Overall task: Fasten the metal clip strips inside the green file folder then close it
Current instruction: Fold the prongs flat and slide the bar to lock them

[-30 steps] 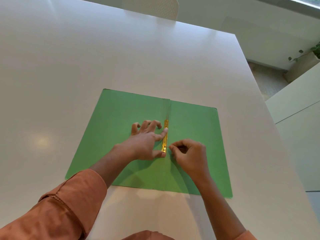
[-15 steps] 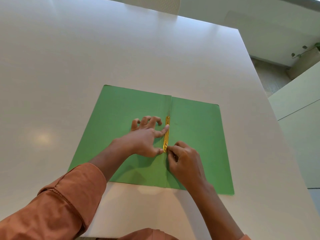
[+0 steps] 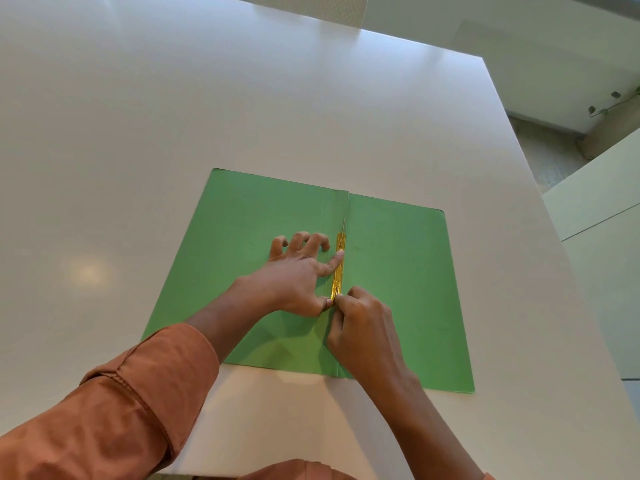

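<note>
The green file folder (image 3: 398, 271) lies open and flat on the white table. A gold metal clip strip (image 3: 338, 271) runs along its centre fold. My left hand (image 3: 298, 275) rests spread on the left flap, its index finger and thumb pressing on the strip. My right hand (image 3: 363, 327) sits just right of the fold, fingers curled, its fingertips pinching the near end of the strip. That near end is hidden under the fingers.
The white table (image 3: 173, 116) reaches far to the left and back; its right edge lies close beyond the folder. A second white surface (image 3: 602, 209) stands to the right across a gap. A white chair back (image 3: 332, 8) shows at the far edge.
My right hand has slid left, from the right flap onto the near end of the strip. My left hand has stayed on the strip.
</note>
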Demonstrator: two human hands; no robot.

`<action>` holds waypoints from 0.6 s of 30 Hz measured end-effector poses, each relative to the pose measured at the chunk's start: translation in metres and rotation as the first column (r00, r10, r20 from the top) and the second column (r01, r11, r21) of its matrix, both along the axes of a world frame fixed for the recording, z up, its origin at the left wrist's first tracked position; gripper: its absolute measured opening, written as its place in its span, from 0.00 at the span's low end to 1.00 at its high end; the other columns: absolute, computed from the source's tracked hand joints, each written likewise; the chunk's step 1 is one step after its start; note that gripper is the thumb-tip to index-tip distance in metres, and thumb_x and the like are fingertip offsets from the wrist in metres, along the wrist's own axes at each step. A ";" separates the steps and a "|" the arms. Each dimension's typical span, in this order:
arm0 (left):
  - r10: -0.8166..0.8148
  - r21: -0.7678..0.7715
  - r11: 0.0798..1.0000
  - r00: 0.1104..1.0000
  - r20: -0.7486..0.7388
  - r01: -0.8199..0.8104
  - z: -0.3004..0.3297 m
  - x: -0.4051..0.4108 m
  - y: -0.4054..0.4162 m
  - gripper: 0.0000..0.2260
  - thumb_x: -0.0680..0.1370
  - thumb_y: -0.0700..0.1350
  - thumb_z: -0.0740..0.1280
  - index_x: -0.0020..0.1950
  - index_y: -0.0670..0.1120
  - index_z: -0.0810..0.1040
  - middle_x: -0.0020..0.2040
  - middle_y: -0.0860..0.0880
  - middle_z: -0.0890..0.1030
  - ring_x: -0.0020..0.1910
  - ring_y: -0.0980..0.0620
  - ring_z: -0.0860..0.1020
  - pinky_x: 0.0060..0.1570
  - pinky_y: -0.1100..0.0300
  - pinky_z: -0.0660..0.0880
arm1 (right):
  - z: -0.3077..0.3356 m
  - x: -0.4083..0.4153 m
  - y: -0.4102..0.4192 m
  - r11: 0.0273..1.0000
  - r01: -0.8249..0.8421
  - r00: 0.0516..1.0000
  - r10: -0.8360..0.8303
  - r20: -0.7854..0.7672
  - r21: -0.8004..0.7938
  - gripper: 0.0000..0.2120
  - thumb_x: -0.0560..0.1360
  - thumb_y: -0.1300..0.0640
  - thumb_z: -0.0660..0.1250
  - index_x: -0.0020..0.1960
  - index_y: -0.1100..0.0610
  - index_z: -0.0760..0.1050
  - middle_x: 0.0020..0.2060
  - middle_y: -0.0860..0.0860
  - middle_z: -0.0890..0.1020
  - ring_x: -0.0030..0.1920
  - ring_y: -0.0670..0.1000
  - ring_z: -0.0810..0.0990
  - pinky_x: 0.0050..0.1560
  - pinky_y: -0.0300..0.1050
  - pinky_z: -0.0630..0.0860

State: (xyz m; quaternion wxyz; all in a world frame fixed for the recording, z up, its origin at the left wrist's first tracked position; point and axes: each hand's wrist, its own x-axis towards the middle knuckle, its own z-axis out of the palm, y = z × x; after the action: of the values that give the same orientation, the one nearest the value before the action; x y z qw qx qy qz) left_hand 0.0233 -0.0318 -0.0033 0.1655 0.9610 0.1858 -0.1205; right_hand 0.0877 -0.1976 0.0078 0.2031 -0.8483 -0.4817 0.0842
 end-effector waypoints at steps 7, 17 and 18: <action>-0.004 0.018 1.000 1.000 -0.006 0.005 0.001 0.003 0.003 0.40 0.75 0.67 0.64 0.84 0.61 0.53 0.72 0.55 0.56 0.76 0.48 0.50 0.70 0.46 0.51 | 0.000 -0.009 0.010 0.983 0.183 0.982 -0.183 -0.054 -0.010 0.12 0.79 0.60 0.68 0.39 0.63 0.83 0.32 0.54 0.76 0.31 0.54 0.71 0.36 0.45 0.62; -0.007 0.013 1.000 1.000 -0.014 0.007 0.003 0.008 0.007 0.39 0.74 0.67 0.65 0.83 0.63 0.57 0.70 0.55 0.58 0.74 0.49 0.53 0.69 0.47 0.53 | 0.000 -0.022 0.016 0.976 0.218 0.975 -0.216 -0.050 0.025 0.09 0.76 0.66 0.69 0.39 0.64 0.84 0.33 0.59 0.79 0.27 0.56 0.70 0.33 0.44 0.64; -0.008 0.010 1.000 1.000 -0.014 0.008 0.004 0.008 0.007 0.38 0.74 0.67 0.66 0.83 0.63 0.57 0.70 0.55 0.59 0.74 0.49 0.54 0.69 0.47 0.53 | -0.002 -0.022 0.015 0.977 0.214 0.976 -0.213 -0.046 0.019 0.09 0.77 0.66 0.69 0.41 0.64 0.85 0.34 0.59 0.79 0.28 0.58 0.73 0.33 0.45 0.65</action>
State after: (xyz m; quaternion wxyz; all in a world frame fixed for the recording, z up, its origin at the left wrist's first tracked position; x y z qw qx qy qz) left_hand 0.0312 -0.0250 0.0004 0.1588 0.9617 0.1837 -0.1268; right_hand 0.0654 -0.1827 0.0062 0.2316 -0.8907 -0.3840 0.0748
